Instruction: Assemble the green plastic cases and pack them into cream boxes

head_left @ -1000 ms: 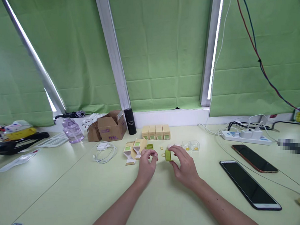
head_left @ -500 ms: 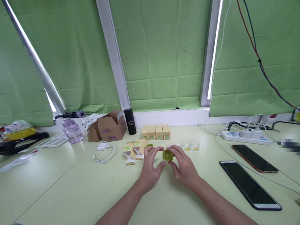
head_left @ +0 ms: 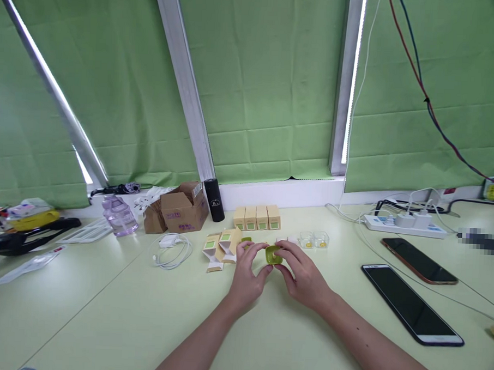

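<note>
A small green square cup (head_left: 272, 255) is held just above the table in front of me, its hollow side facing me. My right hand (head_left: 306, 277) pinches it from the right, thumb below and fingers above. From the other side, the thumb and fingertips of my left hand (head_left: 247, 275) close on its left edge. Behind my left hand lie two small opened cardboard boxes (head_left: 222, 246) with their flaps out. Part of another green piece (head_left: 247, 239) shows beside them. Two clear plastic cups (head_left: 314, 240) with yellow bits inside stand beyond my right hand.
Several small cardboard boxes (head_left: 257, 218) line up at the back. To the left are a charger cable (head_left: 174, 250), a brown carton (head_left: 184, 209), a black bottle (head_left: 214, 200) and a purple bottle (head_left: 119, 216). Two phones (head_left: 413, 304) and a power strip (head_left: 404, 227) lie right.
The green cup has shifted slightly left and tilted between my fingers. The fingertips of my left hand now meet its edge. Everything on the table stays put.
</note>
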`<action>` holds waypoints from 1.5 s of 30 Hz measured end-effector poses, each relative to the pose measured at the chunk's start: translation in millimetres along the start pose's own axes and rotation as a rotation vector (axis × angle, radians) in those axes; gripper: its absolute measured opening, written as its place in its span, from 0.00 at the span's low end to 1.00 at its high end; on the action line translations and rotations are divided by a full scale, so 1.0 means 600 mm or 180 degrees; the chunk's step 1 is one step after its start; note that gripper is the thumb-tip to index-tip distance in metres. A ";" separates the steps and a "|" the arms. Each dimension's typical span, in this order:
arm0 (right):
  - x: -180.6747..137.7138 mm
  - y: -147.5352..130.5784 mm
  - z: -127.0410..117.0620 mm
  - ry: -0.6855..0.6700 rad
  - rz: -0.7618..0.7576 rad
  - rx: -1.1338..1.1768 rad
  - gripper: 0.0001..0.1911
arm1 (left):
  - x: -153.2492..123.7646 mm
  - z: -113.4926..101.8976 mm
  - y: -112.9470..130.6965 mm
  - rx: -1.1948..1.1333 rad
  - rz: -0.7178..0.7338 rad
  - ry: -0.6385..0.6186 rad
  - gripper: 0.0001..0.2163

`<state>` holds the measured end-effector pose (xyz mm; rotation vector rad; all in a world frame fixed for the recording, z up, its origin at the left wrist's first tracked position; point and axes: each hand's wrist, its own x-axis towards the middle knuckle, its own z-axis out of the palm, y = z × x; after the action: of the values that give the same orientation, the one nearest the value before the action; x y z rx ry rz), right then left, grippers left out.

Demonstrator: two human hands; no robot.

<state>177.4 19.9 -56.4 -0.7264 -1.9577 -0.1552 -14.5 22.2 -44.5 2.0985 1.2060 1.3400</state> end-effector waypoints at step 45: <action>0.003 0.005 0.004 -0.0119 -0.0245 -0.0209 0.21 | -0.004 -0.001 -0.004 0.0254 0.0496 0.0221 0.17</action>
<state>176.6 24.0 -56.8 -0.7012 -2.0251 -0.2553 -16.8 21.7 -47.3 2.2594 1.1615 1.4657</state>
